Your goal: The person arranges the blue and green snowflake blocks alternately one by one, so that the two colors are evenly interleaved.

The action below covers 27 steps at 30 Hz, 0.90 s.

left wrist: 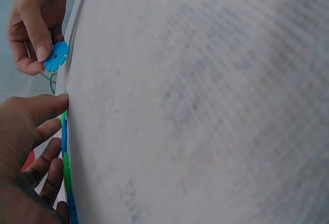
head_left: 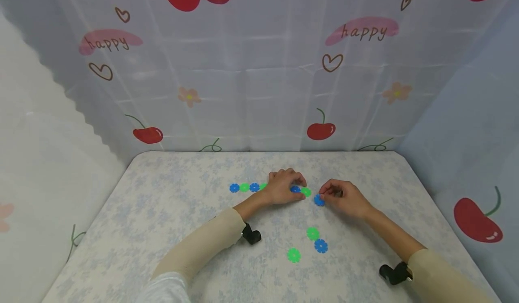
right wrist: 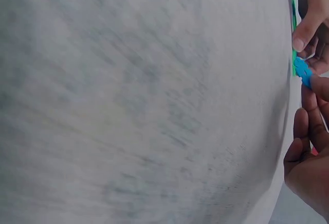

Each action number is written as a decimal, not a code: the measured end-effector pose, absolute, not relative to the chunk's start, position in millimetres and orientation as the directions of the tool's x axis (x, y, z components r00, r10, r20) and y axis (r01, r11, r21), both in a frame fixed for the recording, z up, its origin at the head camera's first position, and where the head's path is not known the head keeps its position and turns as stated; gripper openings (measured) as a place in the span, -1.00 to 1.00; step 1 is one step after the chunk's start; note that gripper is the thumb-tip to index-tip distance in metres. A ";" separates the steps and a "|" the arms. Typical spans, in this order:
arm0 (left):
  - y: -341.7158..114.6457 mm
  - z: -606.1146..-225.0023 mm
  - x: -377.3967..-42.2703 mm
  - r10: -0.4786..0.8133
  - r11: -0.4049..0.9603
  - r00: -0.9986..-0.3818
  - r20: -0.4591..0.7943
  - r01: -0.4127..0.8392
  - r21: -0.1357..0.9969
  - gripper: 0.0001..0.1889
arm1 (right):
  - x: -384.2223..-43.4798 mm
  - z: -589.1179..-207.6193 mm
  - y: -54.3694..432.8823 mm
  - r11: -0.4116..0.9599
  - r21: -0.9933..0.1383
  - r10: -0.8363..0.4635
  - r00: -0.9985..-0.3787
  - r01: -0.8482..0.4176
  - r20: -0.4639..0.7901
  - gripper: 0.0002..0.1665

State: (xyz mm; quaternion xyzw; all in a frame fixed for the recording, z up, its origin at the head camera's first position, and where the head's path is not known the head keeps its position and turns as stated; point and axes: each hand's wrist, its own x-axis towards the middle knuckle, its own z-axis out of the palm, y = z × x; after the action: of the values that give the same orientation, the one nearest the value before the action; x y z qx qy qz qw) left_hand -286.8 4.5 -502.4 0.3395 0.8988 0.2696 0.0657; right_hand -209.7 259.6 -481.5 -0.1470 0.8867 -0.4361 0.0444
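Observation:
A row of blue and green notched plastic discs [head_left: 244, 187] lies across the table, its middle hidden under my left hand [head_left: 284, 187]. That hand arches over the row, thumb and index finger on either side of the green disc [head_left: 306, 192] at its right end. In the left wrist view its loosely bent fingers [left wrist: 49, 157] are right at the row. My right hand [head_left: 344, 197] pinches a blue notched disc [head_left: 319, 200] between thumb and fingertips, just right of the row's end. The left wrist view shows this blue disc tilted, with slots around its rim.
Nearer the front lie two loose green discs [head_left: 313, 233] and a blue disc [head_left: 321, 246]. The table [head_left: 162, 231] has a pale floral cover. A printed curtain [head_left: 243, 91] hangs behind it. Each forearm carries a black wrist camera [head_left: 395, 273].

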 end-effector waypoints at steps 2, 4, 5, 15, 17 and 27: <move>4.0 -501.8 -286.2 0.646 0.622 -0.761 0.069 0.576 0.531 -0.72 | -213.4 -480.9 260.8 0.580 -0.782 -0.298 -0.953 -0.228 0.057 -0.91; 3.8 -501.4 -285.8 0.646 0.618 -0.759 0.075 0.578 0.533 -0.72 | -217.0 -480.8 261.2 0.582 -0.778 -0.297 -0.953 -0.236 0.067 -0.90; 3.8 -501.4 -285.7 0.647 0.616 -0.759 0.077 0.580 0.533 -0.73 | -218.8 -481.1 261.2 0.584 -0.775 -0.298 -0.952 -0.241 0.071 -0.90; 3.5 -500.5 -286.1 0.657 0.601 -0.750 0.080 0.585 0.544 -0.74 | -236.2 -488.3 254.7 0.701 -0.668 -0.267 -0.960 -0.250 0.080 -0.95; 3.2 -501.0 -286.4 0.658 0.601 -0.749 0.082 0.588 0.541 -0.74 | -238.4 -488.8 253.3 0.720 -0.646 -0.263 -0.961 -0.253 0.082 -0.96; 3.4 -503.5 -287.8 0.660 0.598 -0.748 0.076 0.584 0.548 -0.74 | -234.1 -483.0 251.1 0.714 -0.652 -0.304 -0.952 -0.256 0.042 -0.78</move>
State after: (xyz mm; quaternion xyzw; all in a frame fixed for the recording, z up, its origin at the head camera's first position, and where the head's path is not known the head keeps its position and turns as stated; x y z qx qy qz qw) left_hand -287.8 3.4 -503.5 0.3488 0.8914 0.2812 0.0675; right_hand -234.1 251.1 -483.0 -0.1513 0.9251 -0.3465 0.0341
